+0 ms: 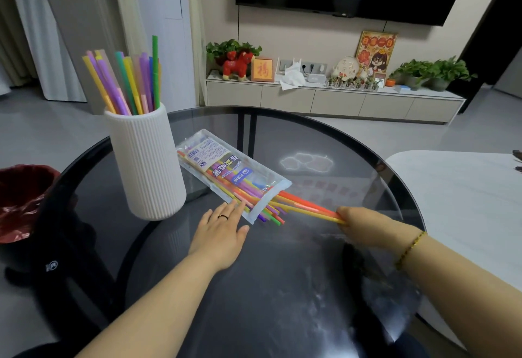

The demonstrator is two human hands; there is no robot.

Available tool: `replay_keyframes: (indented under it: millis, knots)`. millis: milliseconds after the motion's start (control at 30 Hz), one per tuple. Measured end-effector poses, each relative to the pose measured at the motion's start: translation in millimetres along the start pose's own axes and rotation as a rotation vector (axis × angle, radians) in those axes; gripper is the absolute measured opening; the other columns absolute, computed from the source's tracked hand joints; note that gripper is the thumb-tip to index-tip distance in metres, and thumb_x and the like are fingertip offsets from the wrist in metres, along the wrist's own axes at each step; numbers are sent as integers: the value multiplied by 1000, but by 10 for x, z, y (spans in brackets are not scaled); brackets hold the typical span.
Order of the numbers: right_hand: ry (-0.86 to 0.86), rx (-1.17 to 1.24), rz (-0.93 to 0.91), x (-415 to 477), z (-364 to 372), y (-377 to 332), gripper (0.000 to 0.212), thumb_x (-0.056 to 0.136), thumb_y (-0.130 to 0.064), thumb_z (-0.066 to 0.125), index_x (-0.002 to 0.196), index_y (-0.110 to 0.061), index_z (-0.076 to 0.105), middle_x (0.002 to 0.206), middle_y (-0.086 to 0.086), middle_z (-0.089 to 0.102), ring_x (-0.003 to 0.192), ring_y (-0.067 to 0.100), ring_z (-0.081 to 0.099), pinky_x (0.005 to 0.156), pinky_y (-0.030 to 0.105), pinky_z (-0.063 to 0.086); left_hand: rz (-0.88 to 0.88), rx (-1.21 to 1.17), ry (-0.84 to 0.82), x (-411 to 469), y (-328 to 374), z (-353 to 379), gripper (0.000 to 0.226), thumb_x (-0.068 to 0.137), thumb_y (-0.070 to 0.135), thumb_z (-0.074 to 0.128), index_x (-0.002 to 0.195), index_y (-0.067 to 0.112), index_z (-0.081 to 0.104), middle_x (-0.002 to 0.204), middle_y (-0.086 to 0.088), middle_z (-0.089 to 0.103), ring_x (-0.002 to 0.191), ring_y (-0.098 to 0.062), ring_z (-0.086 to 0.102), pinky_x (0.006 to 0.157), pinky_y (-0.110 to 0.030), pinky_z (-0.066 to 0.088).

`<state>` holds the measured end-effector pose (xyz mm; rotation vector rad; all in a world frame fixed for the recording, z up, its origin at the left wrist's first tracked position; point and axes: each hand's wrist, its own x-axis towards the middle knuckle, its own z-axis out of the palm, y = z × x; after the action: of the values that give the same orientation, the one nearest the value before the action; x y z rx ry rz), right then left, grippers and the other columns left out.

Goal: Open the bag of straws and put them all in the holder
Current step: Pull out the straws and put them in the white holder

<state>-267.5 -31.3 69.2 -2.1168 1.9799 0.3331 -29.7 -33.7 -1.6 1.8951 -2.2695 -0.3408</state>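
Observation:
A clear plastic straw bag [226, 169] lies on the round dark glass table [296, 273], its open end toward me with coloured straws sticking out. My left hand [223, 229] lies flat, fingers spread, fingertips pressing the bag's open edge. My right hand [364, 223] is closed on a few orange and yellow straws [308, 206], half drawn out of the bag to the right. A white ribbed holder [147, 165] stands upright left of the bag, with several coloured straws [127, 80] standing in it.
A bin with a red liner [19, 199] sits at the left below table level. A white table [463, 202] adjoins on the right. A TV cabinet [333, 100] with plants and ornaments lines the far wall.

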Motion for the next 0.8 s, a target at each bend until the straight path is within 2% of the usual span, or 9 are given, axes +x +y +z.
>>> replay_keyframes:
  millis: [67,133,200,267,333,467,567,700,800]
  knots:
    - [-15,-11,10,-104,-37,95,17,93,-11,37,81,-20,44,112,18,60,101,31,58,74,29,39,-2,-3,1,-4,6,-3,53,96,34,22,143,22,0,156,2,4,142,-14,3,116,-35,2]
    - [-29,-29,36,-184,-77,189,20,93,-11,37,76,-21,44,96,12,60,91,30,57,71,25,34,-8,-8,0,-5,8,-11,53,96,33,23,143,22,1,156,2,5,142,-14,3,116,-34,2]
    - [-38,-66,63,-278,-121,276,28,93,-12,37,68,-25,41,71,-1,47,79,23,49,67,23,34,-9,-23,-2,-16,15,-26,54,96,33,25,143,22,1,156,2,5,142,-13,4,116,-34,3]
    - [-43,-107,83,-380,-199,332,38,94,-12,37,60,-28,28,63,-7,35,66,16,44,53,15,31,-15,-79,10,-33,20,-47,54,96,31,28,143,22,3,155,2,8,142,-14,7,116,-33,4]
    - [-31,-140,77,-493,-327,382,41,94,-12,36,58,-27,24,62,-9,31,57,9,38,46,10,32,-48,-193,38,-51,22,-82,54,95,28,32,143,20,9,155,0,13,141,-18,14,115,-34,10]
    - [-30,-121,62,-692,-674,463,42,95,-11,35,59,-29,27,64,-9,33,75,19,41,53,11,29,-97,-409,117,-135,52,-193,50,94,22,37,141,19,20,153,-2,20,138,-22,22,110,-36,21]
    - [18,-165,40,-803,-851,428,39,94,-8,36,59,-24,30,63,-10,34,57,9,36,50,14,29,-38,-545,244,-184,152,-362,44,93,15,38,136,19,32,147,-4,33,132,-23,32,104,-34,28]
    - [72,-206,23,-832,-923,242,37,93,-9,36,59,-23,29,63,-8,37,63,18,42,53,17,29,79,-617,371,-237,340,-666,40,93,12,36,133,17,38,141,-6,40,125,-24,38,96,-30,33]
    - [92,-262,17,-841,-972,79,38,94,-10,35,59,-24,27,63,-4,33,58,16,35,52,17,25,181,-625,430,-317,430,-845,41,91,12,41,133,16,38,142,-4,39,128,-20,35,100,-25,28]
